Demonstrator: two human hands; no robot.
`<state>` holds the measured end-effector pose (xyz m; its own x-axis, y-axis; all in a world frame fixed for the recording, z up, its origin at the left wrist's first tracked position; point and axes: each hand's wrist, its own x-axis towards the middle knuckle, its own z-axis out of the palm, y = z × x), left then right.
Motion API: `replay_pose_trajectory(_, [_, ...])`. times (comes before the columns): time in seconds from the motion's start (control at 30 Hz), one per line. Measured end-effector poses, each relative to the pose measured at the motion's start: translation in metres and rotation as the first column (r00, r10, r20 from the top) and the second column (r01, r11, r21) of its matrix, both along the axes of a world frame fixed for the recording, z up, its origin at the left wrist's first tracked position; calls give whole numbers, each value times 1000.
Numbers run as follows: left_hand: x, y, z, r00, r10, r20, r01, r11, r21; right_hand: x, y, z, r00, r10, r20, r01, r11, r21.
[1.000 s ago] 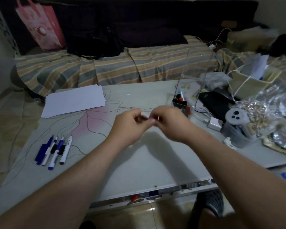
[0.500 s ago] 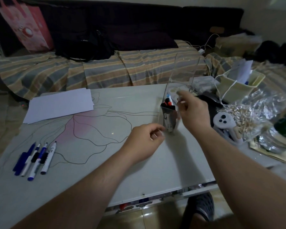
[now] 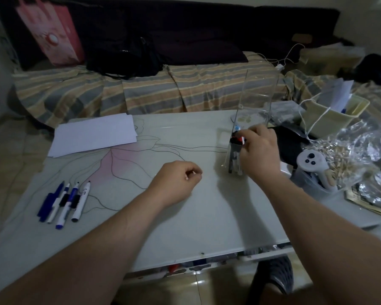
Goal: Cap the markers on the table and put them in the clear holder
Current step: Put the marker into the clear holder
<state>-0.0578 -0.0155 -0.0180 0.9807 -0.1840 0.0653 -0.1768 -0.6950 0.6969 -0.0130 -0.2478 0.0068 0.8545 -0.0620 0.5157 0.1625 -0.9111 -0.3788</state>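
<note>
The clear holder (image 3: 256,93) stands at the table's far right, and its low front compartment holds several capped markers (image 3: 233,159). My right hand (image 3: 260,150) is at that compartment, fingertips pinched on the red-capped top of a marker (image 3: 240,139) standing in it. My left hand (image 3: 176,183) rests on the middle of the table (image 3: 207,216), fingers curled with nothing visible in them. At the table's left edge, several blue and white markers (image 3: 64,201) lie side by side, their tips pointing away from me.
A white paper stack (image 3: 95,134) lies at the table's far left. Right of the holder are a white controller (image 3: 310,161) in a tub, a crinkled plastic bag (image 3: 356,155) and a pale box (image 3: 337,115). A striped sofa (image 3: 163,91) runs behind the table.
One second ago both hands met over the table's middle on a marker. My right hand has since carried it to the holder, and my left hand has dropped to the tabletop.
</note>
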Motion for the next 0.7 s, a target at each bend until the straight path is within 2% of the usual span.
replay_pose_trajectory(0.07, [3, 23, -3, 999, 39, -22, -38, 997, 65, -7, 28, -2, 993, 106, 43, -106, 994, 5])
replay_pose_trajectory(0.13, [4, 51, -6, 994, 95, -56, -89, 990, 107, -17, 62, -6, 971, 240, -21, -240, 971, -2])
replay_pose_trajectory(0.23, [1, 101, -13, 978, 185, -95, -168, 972, 163, -36, 116, -16, 841, 458, -289, -486, 873, -29])
replay_pose_trajectory(0.33, [-7, 150, -20, 956, 279, -88, -243, 926, 290, -53, 156, -33, 691, 533, -488, -646, 758, -88])
replay_pose_trajectory(0.43, [-15, 187, -22, 912, 402, -75, -338, 844, 415, -60, 176, -44, 650, 560, -514, -688, 720, -86])
replay_pose_trajectory(0.57, [-24, 220, -24, 834, 550, -54, -457, 741, 492, -59, 187, -51, 638, 572, -515, -699, 711, -75])
replay_pose_trajectory(0.7, [-26, 228, -30, 825, 553, -116, -419, 737, 531, -59, 194, -54, 628, 576, -524, -707, 704, -73])
